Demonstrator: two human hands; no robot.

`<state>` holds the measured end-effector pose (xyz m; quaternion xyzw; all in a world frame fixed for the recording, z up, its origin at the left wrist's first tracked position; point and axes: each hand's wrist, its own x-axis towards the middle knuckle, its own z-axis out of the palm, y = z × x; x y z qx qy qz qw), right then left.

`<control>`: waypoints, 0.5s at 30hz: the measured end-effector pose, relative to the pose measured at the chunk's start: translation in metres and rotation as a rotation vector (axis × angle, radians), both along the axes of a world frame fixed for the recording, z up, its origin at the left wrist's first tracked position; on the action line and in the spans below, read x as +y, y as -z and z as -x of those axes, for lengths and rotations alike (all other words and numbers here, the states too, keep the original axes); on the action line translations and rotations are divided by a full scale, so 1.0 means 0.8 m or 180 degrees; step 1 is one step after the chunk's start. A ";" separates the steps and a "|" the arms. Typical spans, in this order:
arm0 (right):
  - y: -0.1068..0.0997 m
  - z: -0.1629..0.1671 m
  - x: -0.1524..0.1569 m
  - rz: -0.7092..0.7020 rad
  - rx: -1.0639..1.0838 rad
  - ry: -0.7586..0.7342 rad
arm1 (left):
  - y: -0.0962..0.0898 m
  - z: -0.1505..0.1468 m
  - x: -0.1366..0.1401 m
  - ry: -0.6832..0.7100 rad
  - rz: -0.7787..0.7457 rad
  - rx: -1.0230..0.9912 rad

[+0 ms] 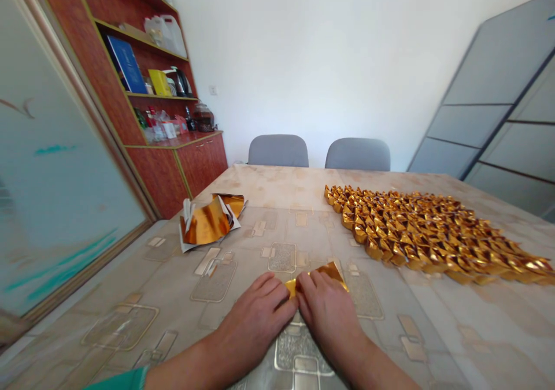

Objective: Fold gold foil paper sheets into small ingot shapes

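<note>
Near the front middle of the table, a small sheet of gold foil paper [333,272] lies under my fingers, part of it showing beyond my right hand and a strip between both hands. My left hand [265,306] is closed with its fingers curled on the paper's left part. My right hand [326,302] presses on it with bent fingers, touching the left hand's fingertips. The paper's near edge is hidden by the hands. To the left, a loose pile of gold foil sheets [208,223] with white backs lies curled.
Many folded gold foil pieces [416,234] stand in packed rows on the right of the table [260,185]. Two grey chairs [278,151] stand at the far edge. A red-brown cabinet [203,162] with shelves is at the left, beside a sliding glass door [65,147].
</note>
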<state>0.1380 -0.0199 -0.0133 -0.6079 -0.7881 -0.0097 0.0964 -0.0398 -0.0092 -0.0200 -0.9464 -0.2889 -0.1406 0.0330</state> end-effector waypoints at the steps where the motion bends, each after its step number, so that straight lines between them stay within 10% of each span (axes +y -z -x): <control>1: 0.000 -0.002 0.000 0.0014 0.0019 -0.0025 | 0.000 0.002 -0.002 0.0026 0.0018 -0.0012; 10: 0.005 -0.026 -0.002 0.0208 0.0833 -0.0224 | -0.001 0.008 -0.010 0.0093 0.0214 -0.0002; 15: -0.001 -0.074 0.011 0.1367 0.4042 -0.0085 | -0.007 0.005 -0.009 0.0122 0.0288 0.0092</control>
